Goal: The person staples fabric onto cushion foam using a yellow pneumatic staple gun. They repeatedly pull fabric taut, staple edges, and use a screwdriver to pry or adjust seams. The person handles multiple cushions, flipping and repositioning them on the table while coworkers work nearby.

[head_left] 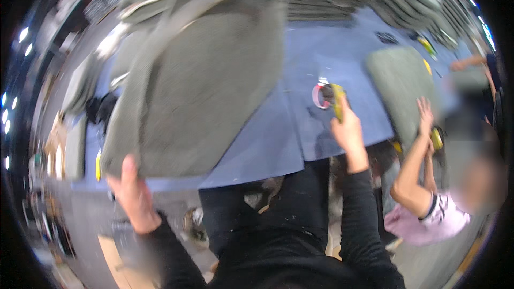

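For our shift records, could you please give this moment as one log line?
left hand: at near-left corner of grey panel | right hand: holding yellow tool over blue table | co-worker: to the right

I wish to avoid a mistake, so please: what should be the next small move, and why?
Perhaps steady the grey panel with the left hand, which is at its near left corner, because the right hand grips a yellow tool over the blue table, apart from the panel.
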